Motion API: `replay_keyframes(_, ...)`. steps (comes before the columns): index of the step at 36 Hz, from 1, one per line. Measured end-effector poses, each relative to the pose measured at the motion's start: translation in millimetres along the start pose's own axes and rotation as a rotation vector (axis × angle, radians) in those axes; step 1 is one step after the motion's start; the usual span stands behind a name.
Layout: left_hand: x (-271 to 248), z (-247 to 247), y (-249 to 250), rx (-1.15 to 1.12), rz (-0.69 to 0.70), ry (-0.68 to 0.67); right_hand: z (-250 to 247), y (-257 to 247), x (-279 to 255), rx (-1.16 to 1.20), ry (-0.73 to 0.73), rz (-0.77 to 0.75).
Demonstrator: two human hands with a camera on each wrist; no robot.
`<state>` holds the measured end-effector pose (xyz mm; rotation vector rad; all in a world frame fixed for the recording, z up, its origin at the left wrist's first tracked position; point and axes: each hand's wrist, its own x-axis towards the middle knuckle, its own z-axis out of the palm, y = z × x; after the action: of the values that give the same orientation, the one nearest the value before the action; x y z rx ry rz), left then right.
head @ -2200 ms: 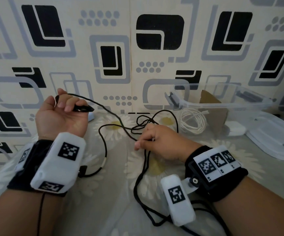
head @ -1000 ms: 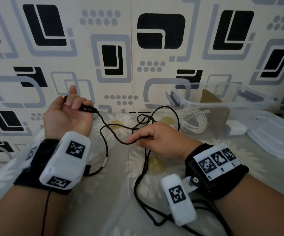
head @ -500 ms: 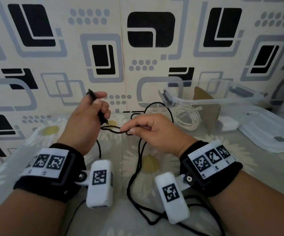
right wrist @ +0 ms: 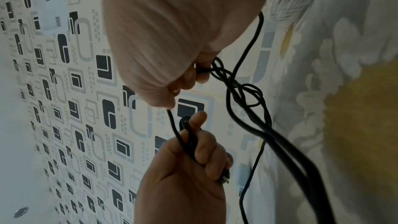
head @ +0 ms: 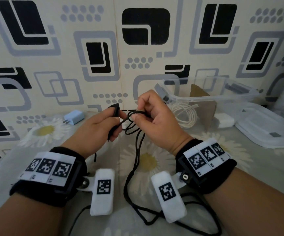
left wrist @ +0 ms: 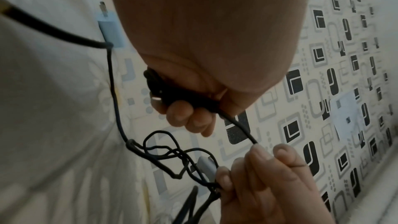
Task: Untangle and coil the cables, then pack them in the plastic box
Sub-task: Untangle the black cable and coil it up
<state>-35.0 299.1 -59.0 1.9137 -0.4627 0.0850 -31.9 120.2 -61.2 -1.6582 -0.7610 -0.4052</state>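
Note:
A thin black cable (head: pixel 136 155) runs in loose tangled loops from the bedsheet up to both hands. My left hand (head: pixel 111 122) grips the cable's black plug end (head: pixel 115 109), fingers curled round it; the left wrist view shows the plug (left wrist: pixel 155 83) in the fist. Close beside it, my right hand (head: pixel 146 114) pinches the knotted loops (right wrist: pixel 243 94) between thumb and fingers, held above the sheet. The clear plastic box (head: pixel 205 99) stands open at the back right, with a coiled white cable (head: pixel 185 114) inside.
A brown cardboard piece (head: pixel 204 106) stands inside the box, and a white adapter (head: pixel 224 121) lies beside it. The box's clear lid (head: pixel 265 132) lies at the far right. A pale blue charger (head: pixel 74 117) sits by the patterned wall at the left.
My left hand has turned palm down and moved right with the plug. My right hand has lifted the tangle off the sheet, so both hands now meet at the middle.

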Motion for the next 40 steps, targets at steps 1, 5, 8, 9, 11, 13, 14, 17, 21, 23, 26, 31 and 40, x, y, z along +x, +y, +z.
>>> replay_keyframes(1,-0.5,-0.2,0.9,0.002,0.001,-0.024,0.1,0.1,-0.2,0.006,0.004,-0.003)
replay_keyframes(5,-3.8,-0.9,3.2,0.022,-0.015,-0.114,-0.1,1.7,-0.7,0.013,0.03,-0.008)
replay_keyframes(8,-6.3,0.5,6.6,0.018,0.001,-0.136,-0.2,3.3,0.1,-0.012,0.05,-0.011)
replay_keyframes(9,-6.9,1.1,7.6,0.005,0.003,-0.133,-0.2,3.5,0.5,-0.019,0.054,-0.013)
replay_keyframes(11,-7.8,1.5,9.2,-0.025,-0.013,-0.147,-0.4,4.6,1.3,-0.029,0.062,-0.018)
replay_keyframes(13,-8.1,1.2,7.6,-0.033,-0.024,-0.174,-0.5,6.9,1.5,-0.038,0.069,-0.022)
replay_keyframes(14,-8.4,1.5,7.0,-0.04,-0.022,-0.186,-0.7,8.5,1.6,-0.046,0.072,-0.022)
replay_keyframes(17,-8.8,2.4,6.7,-0.099,-0.027,-0.187,-1.9,11.2,2.3,-0.037,0.074,-0.009)
replay_keyframes(21,-7.4,1.7,7.3,-0.21,-0.054,-0.153,-4.6,13.9,3.8,-0.004,0.084,0.031)
replay_keyframes(23,-5.1,-1.4,4.8,-0.277,-0.065,-0.114,-5.7,16.3,3.1,-0.024,0.08,0.05)
replay_keyframes(26,-2.0,-5.8,2.3,-0.394,-0.097,-0.043,-7.6,20.7,1.2,-0.068,0.053,0.123)
replay_keyframes(31,-0.6,-8.4,4.5,-0.559,-0.14,0.033,-9.1,23.4,1.0,-0.152,0.002,0.196)
replay_keyframes(40,2.1,-16.9,1.8,-0.828,-0.144,0.078,-9.1,22.2,0.2,-0.21,-0.028,0.176)
